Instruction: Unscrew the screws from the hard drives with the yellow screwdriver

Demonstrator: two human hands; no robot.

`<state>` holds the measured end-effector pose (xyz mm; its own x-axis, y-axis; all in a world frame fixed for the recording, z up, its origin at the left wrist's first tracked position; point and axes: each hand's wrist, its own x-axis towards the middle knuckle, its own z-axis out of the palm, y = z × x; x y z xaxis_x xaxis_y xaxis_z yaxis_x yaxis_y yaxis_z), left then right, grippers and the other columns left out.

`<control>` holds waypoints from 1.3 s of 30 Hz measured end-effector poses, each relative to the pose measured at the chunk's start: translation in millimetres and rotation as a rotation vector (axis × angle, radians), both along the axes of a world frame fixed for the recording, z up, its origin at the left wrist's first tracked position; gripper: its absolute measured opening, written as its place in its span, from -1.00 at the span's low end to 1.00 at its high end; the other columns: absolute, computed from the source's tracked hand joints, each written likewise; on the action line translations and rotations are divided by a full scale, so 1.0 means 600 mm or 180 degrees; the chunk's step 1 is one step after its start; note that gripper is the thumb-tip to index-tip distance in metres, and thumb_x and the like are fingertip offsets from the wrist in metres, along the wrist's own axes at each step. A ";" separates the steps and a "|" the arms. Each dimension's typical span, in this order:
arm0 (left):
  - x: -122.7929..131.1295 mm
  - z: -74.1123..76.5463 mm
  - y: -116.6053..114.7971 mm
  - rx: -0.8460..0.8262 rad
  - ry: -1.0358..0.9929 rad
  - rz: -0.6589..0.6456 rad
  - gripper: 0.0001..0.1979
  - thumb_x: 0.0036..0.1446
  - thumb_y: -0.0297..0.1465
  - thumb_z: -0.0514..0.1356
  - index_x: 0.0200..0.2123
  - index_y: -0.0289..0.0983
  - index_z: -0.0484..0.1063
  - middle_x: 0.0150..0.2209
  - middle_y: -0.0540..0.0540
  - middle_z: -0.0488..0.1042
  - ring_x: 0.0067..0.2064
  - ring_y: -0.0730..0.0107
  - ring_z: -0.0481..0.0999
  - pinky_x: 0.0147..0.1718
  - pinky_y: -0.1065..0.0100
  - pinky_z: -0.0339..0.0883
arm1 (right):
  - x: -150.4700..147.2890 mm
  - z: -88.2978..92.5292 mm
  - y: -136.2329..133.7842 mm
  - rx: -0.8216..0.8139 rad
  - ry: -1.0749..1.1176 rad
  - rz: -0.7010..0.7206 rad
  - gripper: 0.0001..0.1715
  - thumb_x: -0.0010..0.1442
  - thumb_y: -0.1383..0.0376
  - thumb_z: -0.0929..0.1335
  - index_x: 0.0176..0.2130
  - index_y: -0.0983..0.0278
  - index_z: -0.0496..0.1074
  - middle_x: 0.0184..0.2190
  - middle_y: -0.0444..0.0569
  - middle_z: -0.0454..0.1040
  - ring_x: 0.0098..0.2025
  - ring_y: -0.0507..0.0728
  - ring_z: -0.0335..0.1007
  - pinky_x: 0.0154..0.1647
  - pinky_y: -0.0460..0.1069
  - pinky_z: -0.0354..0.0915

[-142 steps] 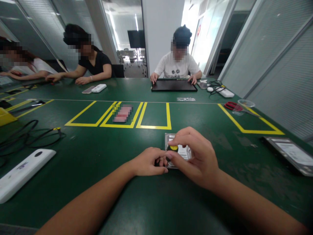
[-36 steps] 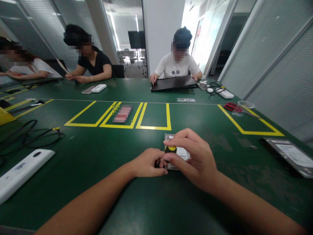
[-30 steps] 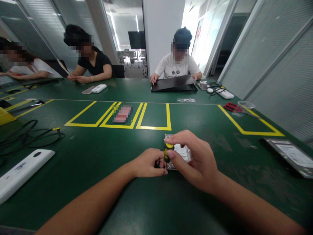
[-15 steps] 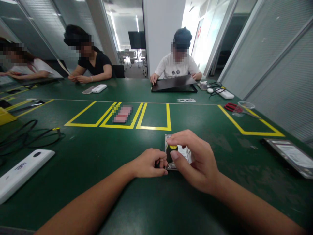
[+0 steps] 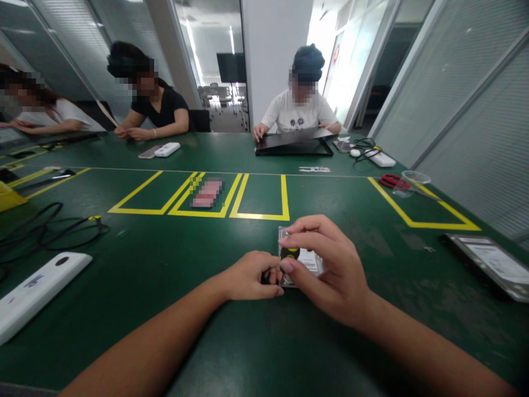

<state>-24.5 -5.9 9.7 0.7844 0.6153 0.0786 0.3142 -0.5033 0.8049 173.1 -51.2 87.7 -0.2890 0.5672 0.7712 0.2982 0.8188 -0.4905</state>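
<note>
The green table (image 5: 165,309) runs long in front of me, marked with yellow tape boxes (image 5: 264,212), and other people sit at its far side, one of them with a black panel (image 5: 293,148).

Just short of the nearest tape box lies a hard drive (image 5: 309,260), flat with its label up and its long axis pointing away from me. Both my hands meet at its near-left corner. My right hand (image 5: 330,270) comes in from the right, over the drive. Its thumb and fingertips are closed in a pinch around the short screwdriver (image 5: 290,252), on the black handle just under the yellow cap. The screwdriver stands nearly upright, so its long axis runs straight down from my fingertips to the drive, not along the table.

My left hand (image 5: 248,275) lies low on the mat just left of that corner, fingers curled shut and touching my right thumb. The tip of the tool is hidden behind those fingers. I think they are steadying the shaft, but they might only be bracing the drive's edge.

Well apart from all this, a second drive (image 5: 491,262) sits at the right and a white device (image 5: 37,289) at the left.
</note>
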 end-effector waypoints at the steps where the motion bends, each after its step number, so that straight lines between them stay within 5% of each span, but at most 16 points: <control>1: 0.000 0.000 0.000 0.0040 -0.0004 0.0016 -0.81 0.06 -0.34 0.34 -0.28 -0.28 0.46 -0.37 -0.01 0.48 -0.31 0.37 0.45 -0.31 0.37 0.29 | 0.000 -0.001 0.001 0.0003 -0.0014 -0.0064 -0.78 0.21 0.29 0.45 -0.10 0.22 0.51 -0.19 0.00 0.47 -0.16 0.11 0.43 -0.19 0.06 0.42; 7: -0.001 -0.001 0.001 0.0083 0.0195 -0.0014 -0.81 0.09 -0.31 0.33 -0.36 -0.30 0.45 -0.42 0.01 0.46 -0.38 0.43 0.42 -0.39 0.42 0.25 | 0.002 -0.002 0.002 0.0075 -0.0091 -0.0098 -0.73 0.22 0.37 0.43 -0.06 0.20 0.46 -0.19 -0.04 0.55 -0.16 0.10 0.47 -0.14 0.07 0.41; 13: 0.000 0.000 0.001 0.0136 0.0108 -0.0001 -0.78 0.07 -0.34 0.33 -0.22 -0.28 0.47 -0.33 -0.03 0.52 -0.28 0.33 0.48 -0.30 0.36 0.32 | 0.000 -0.001 0.001 0.0072 0.0008 -0.0015 -0.75 0.19 0.37 0.42 -0.09 0.22 0.46 -0.18 -0.02 0.52 -0.13 0.11 0.46 -0.15 0.07 0.42; 39: -0.001 0.002 0.001 0.0084 0.0104 -0.0061 -0.77 0.09 -0.35 0.32 -0.18 -0.28 0.48 -0.31 -0.04 0.52 -0.26 0.31 0.49 -0.27 0.34 0.35 | 0.000 -0.002 0.001 0.0082 -0.0035 -0.0040 -0.71 0.13 0.41 0.45 -0.10 0.27 0.45 -0.21 -0.03 0.50 -0.16 0.10 0.42 -0.15 0.05 0.36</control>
